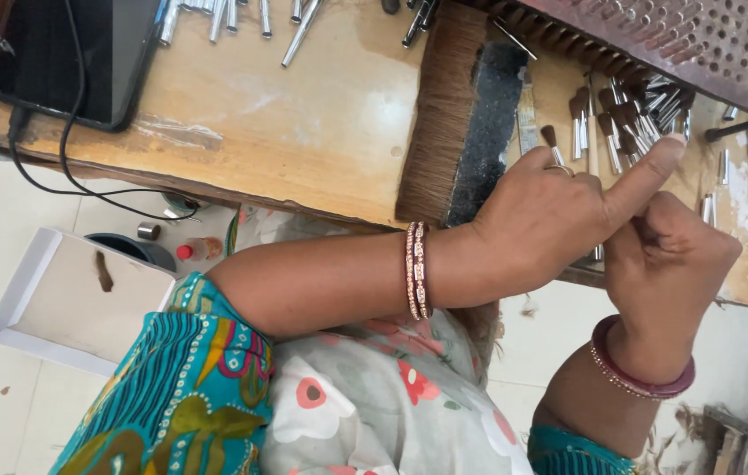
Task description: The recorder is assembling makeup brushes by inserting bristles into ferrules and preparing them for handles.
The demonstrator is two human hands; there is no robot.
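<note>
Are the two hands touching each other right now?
Touching. The head view shows the left hand pressed against the right hand, fingers overlapping with no gap.

Shiny metal ferrules (629,123) with brown bristle tips lie on a worn, matt wooden bench (303,114).

A dark tablet (66,53) with a black cable (83,180) lies at the worktop's (286,123) far left corner. Metal tubes (233,18) line the back edge. A white box (66,303) sits on the floor below.
</note>
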